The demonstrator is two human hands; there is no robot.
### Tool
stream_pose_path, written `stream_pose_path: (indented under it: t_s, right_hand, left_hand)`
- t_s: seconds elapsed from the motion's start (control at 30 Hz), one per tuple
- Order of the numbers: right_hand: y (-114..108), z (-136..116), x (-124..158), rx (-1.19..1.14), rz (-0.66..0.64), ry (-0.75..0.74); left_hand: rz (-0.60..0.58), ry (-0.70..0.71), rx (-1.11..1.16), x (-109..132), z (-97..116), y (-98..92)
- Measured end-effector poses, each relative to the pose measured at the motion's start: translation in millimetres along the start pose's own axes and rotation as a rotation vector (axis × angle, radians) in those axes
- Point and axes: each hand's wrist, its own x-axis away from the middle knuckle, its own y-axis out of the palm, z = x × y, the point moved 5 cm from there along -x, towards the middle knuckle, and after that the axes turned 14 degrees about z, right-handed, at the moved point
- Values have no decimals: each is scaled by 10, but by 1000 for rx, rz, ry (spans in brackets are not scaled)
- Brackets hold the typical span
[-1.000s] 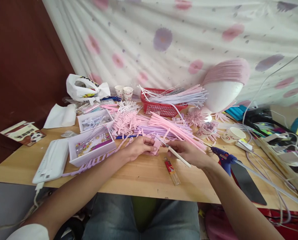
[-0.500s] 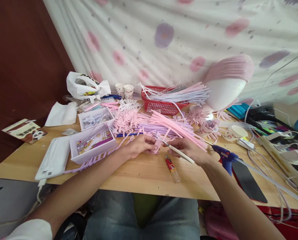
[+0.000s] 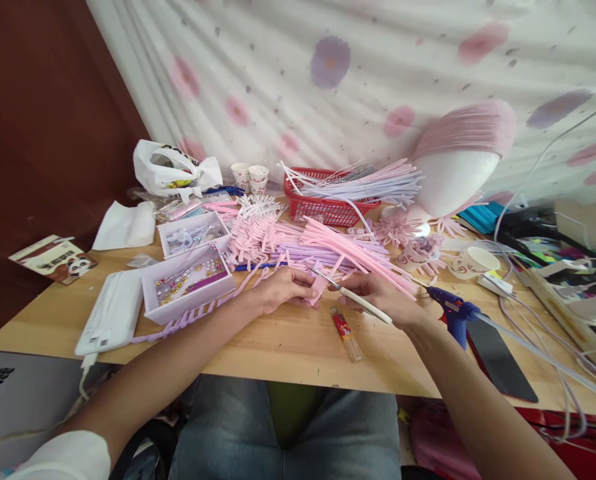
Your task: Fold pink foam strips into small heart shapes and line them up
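My left hand (image 3: pixel 289 292) is closed, pinching a small flat pink piece (image 3: pixel 318 288) above the front of the table. In my right hand (image 3: pixel 378 298) is a slim tool with a long cream handle (image 3: pixel 365 305) and a narrow metal end. The metal end reaches to the pink piece, and I cannot tell whether it touches or lies across it. Just behind both hands lie pink fuzzy stems (image 3: pixel 351 248) and lilac stems (image 3: pixel 298 252). A lighter (image 3: pixel 347 337) with a red label rests on the table below my right hand.
To the left stand a white box of beads (image 3: pixel 188 283) and a power bank (image 3: pixel 111 312). A red basket (image 3: pixel 328 212) of stems stands behind. A blue glue gun (image 3: pixel 453 308), a dark phone (image 3: pixel 501 360) and cables are on the right. A white head form (image 3: pixel 455 180) wears a pink cover.
The view has shifted slightly. Both hands keep nearly the same pose, with the pink piece and the cream-handled tool still held.
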Motion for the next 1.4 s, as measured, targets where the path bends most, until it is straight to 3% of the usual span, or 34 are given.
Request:
stream_pose_path:
  t_s: [0.3, 0.53, 0.7, 0.8, 0.87, 0.93, 1.0, 1.1, 1.2, 1.33, 1.4]
  right_hand:
    - [2, 80, -31, 16, -10, -22]
    - [14, -60, 45, 60, -44, -97]
    - [33, -21, 38, 93, 42, -64]
    - [20, 58, 44, 99, 9, -18]
    - [-35, 99, 93, 89, -10, 19]
    - [-152, 123, 170, 116, 67, 39]
    - [-303, 136, 264, 299, 236, 31]
    - [-460, 158, 390, 776, 465, 61]
    - [-410, 194, 389, 1030, 409, 66]
    - [-305, 146, 279, 1184, 319, 12]
    - [-299, 100, 239, 1260, 321, 60]
  left_hand:
    - [5, -8, -20, 6, 1, 5]
    - [18, -15, -35, -8, -11, -21]
    - [40, -35, -30, -18, 2, -49]
    - [46, -28, -34, -32, 20, -82]
    - [52, -21, -33, -41, 35, -106]
    - [76, -9, -22, -50, 54, -128]
    - [118, 13, 6, -57, 76, -144]
    - [195, 64, 62, -63, 107, -157]
    - [250, 99, 93, -70, 118, -163]
    - [293, 76, 116, -87, 100, -185]
    - [306, 59, 115, -91, 91, -196]
